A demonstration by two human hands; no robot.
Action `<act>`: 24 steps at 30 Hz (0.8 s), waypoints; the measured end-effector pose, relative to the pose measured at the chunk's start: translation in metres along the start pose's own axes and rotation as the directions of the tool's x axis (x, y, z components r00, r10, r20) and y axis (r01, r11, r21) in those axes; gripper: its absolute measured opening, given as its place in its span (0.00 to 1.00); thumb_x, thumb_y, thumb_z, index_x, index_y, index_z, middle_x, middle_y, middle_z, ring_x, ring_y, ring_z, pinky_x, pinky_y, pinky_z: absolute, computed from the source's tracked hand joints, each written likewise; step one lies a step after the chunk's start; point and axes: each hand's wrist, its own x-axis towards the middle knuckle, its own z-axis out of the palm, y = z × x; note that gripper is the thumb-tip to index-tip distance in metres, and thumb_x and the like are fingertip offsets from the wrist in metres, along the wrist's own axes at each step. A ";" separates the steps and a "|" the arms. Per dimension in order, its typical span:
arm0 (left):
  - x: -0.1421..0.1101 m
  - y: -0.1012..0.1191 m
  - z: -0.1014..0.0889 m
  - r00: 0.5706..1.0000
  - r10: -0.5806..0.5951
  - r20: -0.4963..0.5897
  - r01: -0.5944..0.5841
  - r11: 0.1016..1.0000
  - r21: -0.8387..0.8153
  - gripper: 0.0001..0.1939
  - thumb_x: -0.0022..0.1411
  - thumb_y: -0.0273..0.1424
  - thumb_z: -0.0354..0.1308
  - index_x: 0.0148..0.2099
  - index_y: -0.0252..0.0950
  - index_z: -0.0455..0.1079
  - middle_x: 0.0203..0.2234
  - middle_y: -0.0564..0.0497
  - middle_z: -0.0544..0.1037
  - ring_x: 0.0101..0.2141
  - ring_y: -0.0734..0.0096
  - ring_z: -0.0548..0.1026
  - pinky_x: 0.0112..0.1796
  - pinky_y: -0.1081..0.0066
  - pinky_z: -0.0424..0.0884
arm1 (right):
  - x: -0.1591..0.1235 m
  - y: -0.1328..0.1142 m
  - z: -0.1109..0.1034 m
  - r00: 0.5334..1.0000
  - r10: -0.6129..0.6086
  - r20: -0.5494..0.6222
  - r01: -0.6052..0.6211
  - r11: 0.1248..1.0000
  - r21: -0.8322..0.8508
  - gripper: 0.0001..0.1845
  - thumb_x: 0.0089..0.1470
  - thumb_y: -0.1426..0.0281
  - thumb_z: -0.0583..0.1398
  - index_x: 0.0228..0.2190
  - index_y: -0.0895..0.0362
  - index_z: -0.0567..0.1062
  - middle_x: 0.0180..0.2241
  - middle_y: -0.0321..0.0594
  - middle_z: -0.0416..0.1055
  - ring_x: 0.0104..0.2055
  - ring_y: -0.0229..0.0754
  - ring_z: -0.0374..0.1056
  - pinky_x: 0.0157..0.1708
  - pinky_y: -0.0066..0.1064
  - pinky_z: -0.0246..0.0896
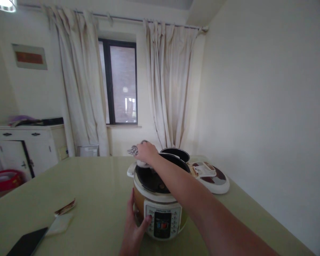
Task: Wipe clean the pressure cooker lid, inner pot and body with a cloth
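Note:
An electric pressure cooker (142, 204) stands open on the table, its button panel facing me and its dark inside showing. My left hand (134, 227) grips the cooker's lower left side, thumb on the edge of the panel. Across the top reaches my right arm, and my right hand (146, 152) is closed round a grey patterned cloth (133, 150) at the cooker's far left rim. Part of the cloth is hidden under the hand. The white lid (221, 186) lies to the right of the cooker. Behind it stands a black inner pot (178, 153), partly covered.
The pale green table (96, 199) spreads around the cooker. At the front left lie a dark flat object (29, 241) and a small reddish-brown item (65, 207). A white cabinet (40, 145) and a red basin (5, 181) are beyond the left edge. A wall rises at right.

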 end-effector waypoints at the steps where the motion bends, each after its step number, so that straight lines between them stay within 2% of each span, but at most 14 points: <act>1: 0.000 0.000 -0.001 1.000 0.002 -0.003 -0.002 1.000 0.007 0.61 0.58 0.57 0.69 0.82 0.46 0.42 0.76 0.39 0.60 0.66 0.39 0.72 0.59 0.54 0.77 | 0.000 0.010 0.001 1.000 0.029 -0.013 -0.029 1.000 -0.012 0.25 0.63 0.56 0.63 0.56 0.53 0.80 0.56 0.57 0.78 0.60 0.59 0.74 0.53 0.46 0.74; 7: 0.005 -0.006 -0.008 0.997 -0.023 0.077 0.023 1.000 0.004 0.65 0.55 0.58 0.71 0.82 0.45 0.39 0.76 0.36 0.60 0.63 0.39 0.76 0.56 0.54 0.80 | -0.015 0.078 -0.006 0.972 0.237 -0.005 -0.236 0.969 -0.074 0.23 0.65 0.60 0.63 0.56 0.58 0.80 0.57 0.61 0.77 0.61 0.61 0.73 0.55 0.46 0.72; 10: 0.004 -0.002 -0.005 0.999 -0.017 0.047 0.017 1.000 -0.005 0.64 0.56 0.57 0.71 0.82 0.44 0.41 0.76 0.35 0.59 0.63 0.39 0.75 0.57 0.53 0.78 | -0.027 0.105 -0.019 0.950 0.308 0.052 -0.303 0.948 -0.093 0.24 0.61 0.61 0.67 0.56 0.58 0.81 0.55 0.61 0.79 0.59 0.59 0.76 0.53 0.42 0.72; 13: 0.002 0.004 -0.001 1.000 -0.011 0.014 0.011 1.000 -0.007 0.62 0.57 0.56 0.71 0.81 0.45 0.43 0.75 0.35 0.60 0.64 0.39 0.74 0.60 0.51 0.76 | -0.043 0.123 -0.034 0.938 0.327 0.114 -0.315 0.942 -0.114 0.27 0.54 0.62 0.72 0.55 0.56 0.82 0.55 0.59 0.80 0.57 0.59 0.78 0.50 0.38 0.72; 17: 0.003 0.004 -0.003 0.998 -0.031 0.050 0.033 0.999 -0.028 0.64 0.57 0.56 0.72 0.82 0.45 0.39 0.77 0.35 0.57 0.65 0.40 0.73 0.61 0.53 0.75 | -0.074 0.136 -0.054 0.939 0.282 0.196 -0.263 0.957 -0.120 0.28 0.48 0.61 0.75 0.50 0.56 0.85 0.52 0.57 0.83 0.54 0.58 0.79 0.47 0.36 0.72; 20: 0.004 0.001 -0.003 0.999 -0.022 0.041 0.023 1.000 -0.021 0.64 0.57 0.55 0.72 0.82 0.45 0.39 0.77 0.35 0.55 0.68 0.40 0.71 0.64 0.52 0.73 | -0.100 0.138 -0.068 0.945 0.219 0.243 -0.199 0.975 -0.101 0.23 0.46 0.61 0.75 0.44 0.56 0.87 0.47 0.53 0.85 0.50 0.56 0.81 0.44 0.34 0.70; 24: 0.005 -0.004 -0.001 1.000 0.015 0.024 -0.014 0.999 -0.042 0.60 0.59 0.54 0.71 0.82 0.45 0.42 0.77 0.37 0.57 0.69 0.41 0.68 0.67 0.50 0.69 | -0.131 0.127 -0.080 0.953 0.030 0.301 -0.049 0.997 0.057 0.12 0.49 0.61 0.72 0.35 0.54 0.87 0.37 0.44 0.85 0.41 0.50 0.80 0.39 0.32 0.68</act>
